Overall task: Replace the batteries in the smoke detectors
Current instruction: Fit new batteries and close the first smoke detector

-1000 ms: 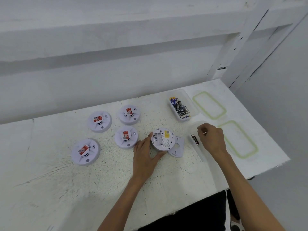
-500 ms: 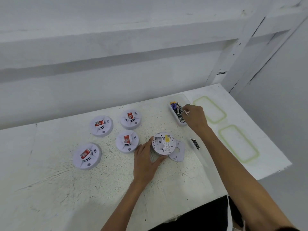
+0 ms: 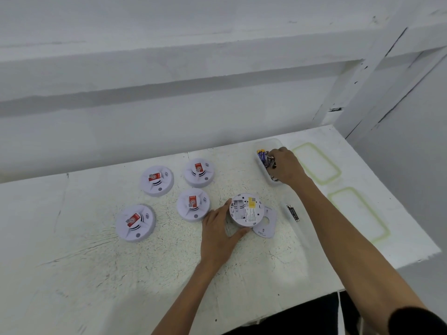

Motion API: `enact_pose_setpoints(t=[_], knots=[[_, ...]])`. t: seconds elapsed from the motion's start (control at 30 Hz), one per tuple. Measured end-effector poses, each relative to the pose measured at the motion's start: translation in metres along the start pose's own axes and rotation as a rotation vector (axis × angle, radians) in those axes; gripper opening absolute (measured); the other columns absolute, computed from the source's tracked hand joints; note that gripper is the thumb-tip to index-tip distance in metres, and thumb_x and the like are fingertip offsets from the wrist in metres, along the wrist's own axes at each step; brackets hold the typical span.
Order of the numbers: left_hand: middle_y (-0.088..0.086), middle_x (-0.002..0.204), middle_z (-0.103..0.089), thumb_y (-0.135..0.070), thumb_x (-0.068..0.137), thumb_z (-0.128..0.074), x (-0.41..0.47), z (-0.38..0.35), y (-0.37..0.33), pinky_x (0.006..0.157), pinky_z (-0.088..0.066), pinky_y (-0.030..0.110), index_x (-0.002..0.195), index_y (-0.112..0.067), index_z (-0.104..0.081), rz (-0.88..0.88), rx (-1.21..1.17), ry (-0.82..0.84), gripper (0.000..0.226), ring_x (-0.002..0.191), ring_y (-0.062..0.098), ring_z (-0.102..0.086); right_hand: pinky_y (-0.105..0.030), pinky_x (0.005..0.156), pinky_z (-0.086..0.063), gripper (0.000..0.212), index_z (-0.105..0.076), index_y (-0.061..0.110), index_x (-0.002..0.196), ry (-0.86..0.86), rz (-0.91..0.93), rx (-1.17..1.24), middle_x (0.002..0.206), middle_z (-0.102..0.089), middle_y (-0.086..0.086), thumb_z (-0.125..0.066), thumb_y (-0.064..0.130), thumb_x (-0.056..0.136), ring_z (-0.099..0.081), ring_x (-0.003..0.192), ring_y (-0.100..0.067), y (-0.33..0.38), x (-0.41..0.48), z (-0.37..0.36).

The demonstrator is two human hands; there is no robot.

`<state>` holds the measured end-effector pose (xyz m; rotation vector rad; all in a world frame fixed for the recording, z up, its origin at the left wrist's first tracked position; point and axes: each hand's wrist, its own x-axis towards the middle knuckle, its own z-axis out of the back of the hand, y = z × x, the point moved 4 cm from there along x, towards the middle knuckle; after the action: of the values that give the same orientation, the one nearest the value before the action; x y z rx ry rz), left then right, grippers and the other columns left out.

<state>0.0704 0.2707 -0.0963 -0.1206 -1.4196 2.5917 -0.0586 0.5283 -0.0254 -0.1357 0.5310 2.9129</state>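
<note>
Left hand grips the round white plastic smoke detector at centre frame, thumb and forefinger curled round its near-left edge. The detector lies back-up on the white speckled table, its open battery bay facing up. Just right of it, partly tucked under it, lies the flat white mounting plate, and further right lie two dark loose batteries. Right hand reaches into the clear plastic tub at upper right, fingers bent down among the blue and dark batteries; whether it grips one I cannot tell. Four white smoke detectors with red labels sit face-up left of centre. Two green-rimmed clear lids lie right of the tub.
</note>
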Motion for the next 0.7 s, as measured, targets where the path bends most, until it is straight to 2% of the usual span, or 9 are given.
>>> enact_pose_setpoints(t=[0.07, 0.13, 0.3, 0.4, 0.53, 0.6, 0.7], knots=[[-0.041, 0.135, -0.041, -0.064, 0.077, -0.079, 0.000, 0.000, -0.001, 0.110, -0.033, 0.028, 0.151, -0.041, -0.040, -0.007, 0.003, -0.004, 0.086, 0.120, -0.018, -0.033, -0.031, 0.080, -0.042, 0.049, -0.059, 0.007, 0.127, -0.075, -0.004, 0.071, 0.127, -0.051, -0.016, -0.073, 0.011, 0.081, -0.055, 0.110, -0.033, -0.002, -0.006, 0.006], [-0.038, 0.137, -0.043, -0.064, 0.077, -0.079, 0.001, 0.000, -0.001, 0.111, -0.033, 0.029, 0.151, -0.040, -0.041, -0.013, 0.005, -0.004, 0.086, 0.121, -0.017, -0.034, -0.028, 0.075, -0.039, 0.046, -0.061, 0.007, 0.123, -0.153, 0.009, 0.143, 0.124, -0.052, -0.015, -0.075, 0.010, 0.079, -0.058, 0.102, -0.033, 0.001, -0.013, 0.013], [-0.032, 0.138, -0.047, -0.068, 0.077, -0.075, 0.000, 0.000, -0.001, 0.111, -0.034, 0.031, 0.151, -0.038, -0.042, -0.015, 0.005, -0.001, 0.087, 0.123, -0.003, -0.040, -0.031, 0.081, -0.055, 0.036, -0.065, 0.012, 0.110, -0.293, 0.137, 0.376, 0.115, -0.054, -0.006, -0.078, 0.013, 0.076, -0.064, 0.089, -0.022, 0.033, -0.049, 0.023], [-0.035, 0.136, -0.046, -0.069, 0.078, -0.074, 0.000, 0.001, -0.002, 0.108, -0.034, 0.030, 0.150, -0.044, -0.039, -0.034, 0.011, 0.003, 0.084, 0.123, -0.001, -0.042, -0.026, 0.083, -0.055, 0.032, -0.061, 0.018, 0.105, -0.181, 0.260, 0.403, 0.113, -0.050, 0.004, -0.077, 0.013, 0.078, -0.060, 0.089, -0.011, 0.059, -0.083, 0.011], [-0.046, 0.130, -0.044, -0.065, 0.080, -0.075, 0.001, 0.001, -0.004, 0.106, -0.033, 0.026, 0.143, -0.058, -0.034, -0.080, 0.018, -0.021, 0.075, 0.118, -0.018, -0.039, -0.030, 0.080, -0.054, 0.035, -0.058, 0.024, 0.106, 0.068, 0.395, 0.258, 0.112, -0.049, 0.009, -0.076, 0.013, 0.078, -0.055, 0.094, -0.010, 0.071, -0.109, -0.018], [-0.048, 0.128, -0.043, -0.064, 0.081, -0.076, 0.000, 0.002, -0.004, 0.105, -0.030, 0.021, 0.139, -0.066, -0.031, -0.090, 0.013, -0.029, 0.074, 0.118, -0.021, -0.038, -0.031, 0.078, -0.051, 0.036, -0.058, 0.022, 0.106, 0.107, 0.415, 0.197, 0.110, -0.048, 0.009, -0.077, 0.013, 0.077, -0.052, 0.092, -0.010, 0.071, -0.112, -0.026], [-0.048, 0.128, -0.043, -0.064, 0.081, -0.075, 0.001, 0.001, -0.005, 0.105, -0.027, 0.019, 0.140, -0.064, -0.030, -0.102, 0.010, -0.029, 0.073, 0.118, -0.021, -0.039, -0.025, 0.074, -0.046, 0.038, -0.060, 0.021, 0.106, 0.141, 0.398, 0.206, 0.107, -0.048, 0.009, -0.081, 0.014, 0.076, -0.050, 0.086, -0.009, 0.073, -0.111, -0.030]])
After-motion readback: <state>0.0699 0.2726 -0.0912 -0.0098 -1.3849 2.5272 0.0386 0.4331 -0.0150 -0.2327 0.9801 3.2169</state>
